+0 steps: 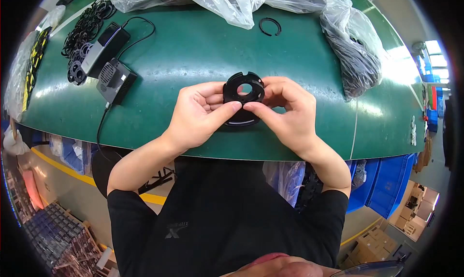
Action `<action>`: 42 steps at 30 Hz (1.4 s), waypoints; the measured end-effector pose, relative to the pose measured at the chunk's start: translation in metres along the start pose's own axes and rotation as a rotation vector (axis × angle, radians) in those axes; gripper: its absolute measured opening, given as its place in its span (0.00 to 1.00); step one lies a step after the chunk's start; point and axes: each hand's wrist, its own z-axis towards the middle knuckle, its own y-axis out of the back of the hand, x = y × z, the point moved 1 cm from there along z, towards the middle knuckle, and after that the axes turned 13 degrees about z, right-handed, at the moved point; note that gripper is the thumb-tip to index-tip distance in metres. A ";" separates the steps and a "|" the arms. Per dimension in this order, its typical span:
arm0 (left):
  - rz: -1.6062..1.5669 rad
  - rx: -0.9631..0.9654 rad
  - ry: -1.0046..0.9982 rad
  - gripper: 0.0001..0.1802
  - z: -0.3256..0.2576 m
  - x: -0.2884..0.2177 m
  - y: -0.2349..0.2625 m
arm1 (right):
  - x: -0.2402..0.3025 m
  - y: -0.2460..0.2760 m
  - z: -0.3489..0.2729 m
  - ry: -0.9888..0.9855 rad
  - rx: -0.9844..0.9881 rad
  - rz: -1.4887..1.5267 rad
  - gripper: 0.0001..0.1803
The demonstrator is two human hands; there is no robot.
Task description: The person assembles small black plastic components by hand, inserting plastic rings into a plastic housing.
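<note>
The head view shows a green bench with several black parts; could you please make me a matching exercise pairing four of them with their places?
Things:
1. black disc with a centre hole
2. open snap ring
3. black box with a grille
4. clear bag of black parts

Places:
A. far right of the bench
B. lying alone near the far edge
C. held between left hand and right hand
D. left side, cable attached

Pairs: 1-C, 2-B, 3-D, 4-A
</note>
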 end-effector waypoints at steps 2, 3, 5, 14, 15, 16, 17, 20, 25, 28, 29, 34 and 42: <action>0.005 0.000 -0.023 0.17 0.000 0.000 0.000 | 0.002 0.001 0.001 -0.009 0.015 0.018 0.10; 0.009 0.003 -0.027 0.17 -0.001 0.000 0.001 | 0.002 0.001 0.001 -0.018 0.031 0.035 0.10; 0.010 0.008 -0.029 0.17 -0.001 -0.001 0.000 | -0.001 0.003 0.000 -0.023 0.051 0.048 0.10; 0.118 -0.042 -0.077 0.18 -0.002 -0.001 -0.003 | 0.002 -0.003 0.001 -0.262 -0.035 0.281 0.23; 0.095 -0.035 -0.066 0.18 -0.002 -0.001 -0.001 | 0.001 -0.003 0.002 -0.240 -0.017 0.306 0.25; 0.072 -0.028 -0.054 0.18 -0.002 -0.001 0.000 | 0.000 -0.002 0.003 -0.239 -0.014 0.308 0.25; 0.072 -0.027 -0.056 0.18 -0.001 -0.001 0.001 | 0.000 -0.001 0.003 -0.276 0.005 0.325 0.25; -0.014 0.016 -0.022 0.21 0.000 -0.003 0.001 | -0.008 0.002 0.001 -0.300 0.012 0.382 0.21; -0.004 0.014 -0.079 0.25 -0.004 -0.006 -0.004 | -0.003 0.008 0.003 -0.418 -0.022 0.432 0.13; 0.033 0.054 -0.142 0.25 -0.004 -0.004 -0.004 | -0.002 0.011 0.005 -0.453 0.023 0.490 0.11; 0.033 0.058 -0.142 0.25 -0.005 -0.005 -0.003 | -0.002 0.011 0.006 -0.455 0.031 0.491 0.11; 0.103 -0.002 -0.285 0.18 0.000 0.001 0.001 | 0.000 0.010 0.004 -0.393 0.082 0.349 0.09; 0.471 -0.158 -0.363 0.08 -0.001 -0.006 0.001 | 0.005 -0.003 0.002 -0.076 0.158 0.076 0.07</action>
